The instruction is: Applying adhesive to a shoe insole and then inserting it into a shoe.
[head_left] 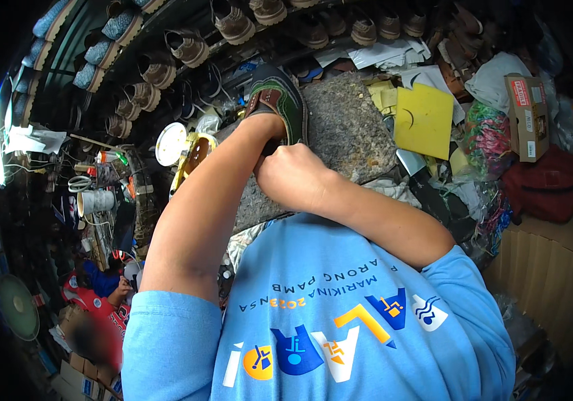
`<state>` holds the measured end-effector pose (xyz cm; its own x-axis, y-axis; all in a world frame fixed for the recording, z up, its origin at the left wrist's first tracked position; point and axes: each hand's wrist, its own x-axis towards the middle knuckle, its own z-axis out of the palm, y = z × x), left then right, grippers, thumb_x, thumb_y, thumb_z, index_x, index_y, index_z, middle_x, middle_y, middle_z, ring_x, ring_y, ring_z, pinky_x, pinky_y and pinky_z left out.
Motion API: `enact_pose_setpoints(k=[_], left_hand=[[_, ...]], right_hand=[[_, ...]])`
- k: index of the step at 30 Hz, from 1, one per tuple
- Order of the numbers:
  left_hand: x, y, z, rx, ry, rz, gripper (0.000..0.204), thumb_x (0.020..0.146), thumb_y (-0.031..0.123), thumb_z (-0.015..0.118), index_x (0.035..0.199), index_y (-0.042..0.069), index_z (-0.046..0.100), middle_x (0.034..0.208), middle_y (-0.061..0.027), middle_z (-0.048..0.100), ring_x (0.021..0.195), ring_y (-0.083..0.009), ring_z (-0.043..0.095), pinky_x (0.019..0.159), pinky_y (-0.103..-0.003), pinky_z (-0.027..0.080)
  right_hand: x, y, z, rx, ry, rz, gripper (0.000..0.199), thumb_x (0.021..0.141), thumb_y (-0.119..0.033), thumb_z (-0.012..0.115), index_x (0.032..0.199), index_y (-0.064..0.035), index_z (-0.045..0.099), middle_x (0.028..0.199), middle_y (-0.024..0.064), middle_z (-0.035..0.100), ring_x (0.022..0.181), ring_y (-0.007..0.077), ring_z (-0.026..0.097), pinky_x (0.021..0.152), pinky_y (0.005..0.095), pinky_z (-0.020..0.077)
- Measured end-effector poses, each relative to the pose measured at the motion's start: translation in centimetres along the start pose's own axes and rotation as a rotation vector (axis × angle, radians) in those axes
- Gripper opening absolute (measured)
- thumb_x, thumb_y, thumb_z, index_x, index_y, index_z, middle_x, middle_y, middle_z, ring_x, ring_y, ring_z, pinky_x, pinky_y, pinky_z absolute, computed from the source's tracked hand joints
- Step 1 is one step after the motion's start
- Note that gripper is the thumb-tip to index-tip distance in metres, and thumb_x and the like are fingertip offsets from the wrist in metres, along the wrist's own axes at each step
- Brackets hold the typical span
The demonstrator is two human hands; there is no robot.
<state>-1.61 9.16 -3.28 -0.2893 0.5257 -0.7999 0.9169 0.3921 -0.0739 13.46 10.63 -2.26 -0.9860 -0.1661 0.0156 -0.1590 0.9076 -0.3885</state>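
Observation:
A leather shoe (285, 100) in dark grey, green and brown lies on a rough grey stone slab (350, 127), its toe pointing away from me. My left hand (268, 124) reaches into the shoe's opening, and its fingers are hidden there. Right at the heel end, my right hand (293, 175) is closed in a fist against the shoe. Whatever the fist grips is covered by the fingers. Both forearms come up over my blue shirt and meet at the shoe.
Shelves of brown shoes (233, 23) curve around the far side. Yellow sheets (423, 119) lie right of the slab, near a cardboard box (529, 119) and a dark red bag (544, 184). An open round tin (171, 144), scissors (79, 184) and a white spool (96, 202) sit left. A person in red (102, 311) is at lower left.

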Motion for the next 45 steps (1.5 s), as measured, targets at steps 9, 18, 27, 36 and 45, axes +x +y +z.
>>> enact_pose_setpoints(k=[9, 18, 27, 36, 45], left_hand=[[0.0, -0.3, -1.0, 0.012, 0.019, 0.029, 0.023, 0.085, 0.018, 0.064, 0.097, 0.005, 0.079, 0.103, -0.0212, 0.075, 0.102, -0.0361, 0.073, 0.087, -0.045, 0.057], [-1.1, 0.8, -1.0, 0.053, 0.038, 0.062, 0.023, 0.085, 0.018, 0.064, 0.096, 0.004, 0.079, 0.102, -0.0215, 0.075, 0.101, -0.0361, 0.073, 0.087, -0.045, 0.057], [1.7, -0.4, -2.4, 0.050, 0.001, 0.066, 0.023, 0.085, 0.017, 0.064, 0.096, 0.004, 0.079, 0.101, -0.0218, 0.075, 0.100, -0.0361, 0.073, 0.087, -0.045, 0.057], [-2.2, 2.0, -1.4, 0.158, 0.038, 0.097, 0.022, 0.084, 0.016, 0.064, 0.095, 0.003, 0.079, 0.101, -0.0222, 0.075, 0.100, -0.0361, 0.073, 0.087, -0.045, 0.057], [0.8, -0.3, -2.0, 0.134, -0.014, 0.104, 0.022, 0.084, 0.015, 0.064, 0.095, 0.002, 0.078, 0.100, -0.0225, 0.075, 0.099, -0.0361, 0.073, 0.086, -0.045, 0.057]], right_hand=[[0.3, 0.1, -0.5, 0.004, 0.005, 0.040, 0.012, 0.077, -0.010, 0.067, 0.085, -0.0051, 0.075, 0.084, 0.0150, 0.076, 0.079, 0.0310, 0.077, 0.067, 0.0433, 0.0618], [0.2, -0.2, 0.1, 0.024, -0.018, -0.019, 0.012, 0.078, -0.011, 0.067, 0.085, -0.0067, 0.076, 0.086, 0.0133, 0.076, 0.080, 0.0305, 0.076, 0.067, 0.0437, 0.0612], [0.6, 0.6, -0.6, 0.019, 0.049, 0.019, 0.011, 0.078, -0.010, 0.066, 0.084, -0.0050, 0.074, 0.083, 0.0142, 0.076, 0.077, 0.0310, 0.076, 0.064, 0.0429, 0.0611], [0.4, -0.1, 1.0, 0.060, -0.007, -0.018, 0.012, 0.079, -0.013, 0.065, 0.082, -0.0098, 0.077, 0.082, 0.0110, 0.076, 0.079, 0.0284, 0.077, 0.066, 0.0421, 0.0610], [0.8, 0.1, 0.9, 0.049, 0.064, 0.009, 0.011, 0.080, -0.012, 0.065, 0.085, -0.0081, 0.074, 0.081, 0.0116, 0.076, 0.075, 0.0284, 0.076, 0.061, 0.0419, 0.0604]])
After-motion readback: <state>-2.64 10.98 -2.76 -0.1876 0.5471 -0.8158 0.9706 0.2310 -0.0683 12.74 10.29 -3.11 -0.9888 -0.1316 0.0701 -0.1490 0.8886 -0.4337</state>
